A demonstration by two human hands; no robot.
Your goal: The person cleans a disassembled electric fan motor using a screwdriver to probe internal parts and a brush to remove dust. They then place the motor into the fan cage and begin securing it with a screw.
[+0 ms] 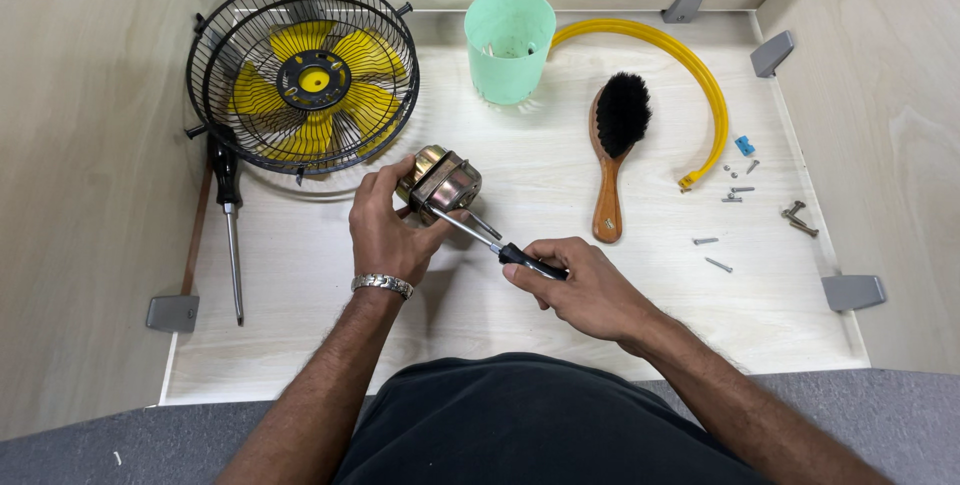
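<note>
Clasped in the left hand [385, 230], a small metal fan motor [440, 183] sits raised just above the pale wooden table [300, 295], near its middle. Closed around a black-handled screwdriver [497, 245], the right hand [585, 290] sets the tip against the motor's housing (the exact contact point is hidden). Behind stand a black fan cage with yellow blades [305, 75], a green cup [510, 43] and a wooden brush [615, 150]; loose screws [735, 193] lie to the right.
</note>
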